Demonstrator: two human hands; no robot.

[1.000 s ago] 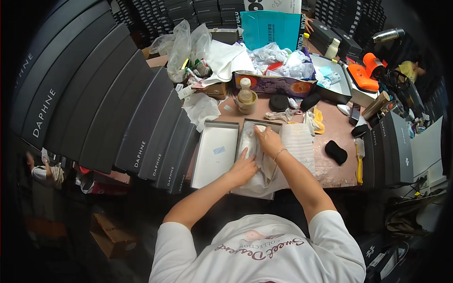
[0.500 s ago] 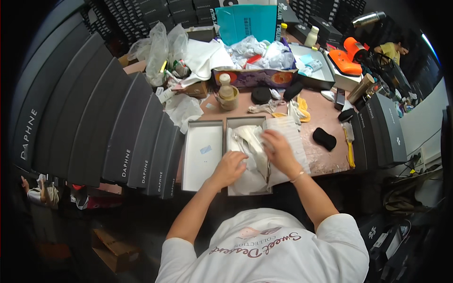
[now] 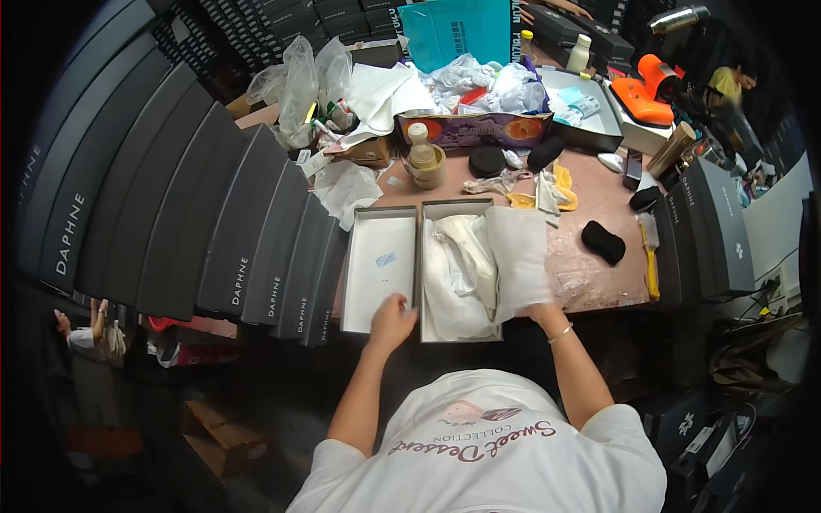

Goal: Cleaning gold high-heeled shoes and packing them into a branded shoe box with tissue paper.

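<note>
A shoe box (image 3: 462, 335) lies open in front of me, lined with white tissue. In it a cream pointed shoe (image 3: 481, 265) lies on its side beside a white-wrapped bundle (image 3: 440, 274). A sheet of white tissue paper (image 3: 522, 256) spreads out over the box's right side. My right hand (image 3: 540, 313) is at the sheet's near edge, fingers partly hidden by it and closed on the paper. My left hand (image 3: 395, 323) hovers by the near right corner of the box lid (image 3: 376, 248), thumb and fingers loosely apart, holding nothing.
Dark shoe boxes (image 3: 214, 205) stand in a row on the left, more (image 3: 710, 231) on the right. Behind are a bottle in a jar (image 3: 425, 162), a purple carton (image 3: 466, 130) of crumpled paper, and gloves (image 3: 552, 192). A black sponge (image 3: 603, 242) and yellow-handled brush (image 3: 651, 256) lie right.
My right hand has drawn back from the shoe to the tissue's near edge, and the sheet has shifted. My left hand has moved off the box toward the lid.
</note>
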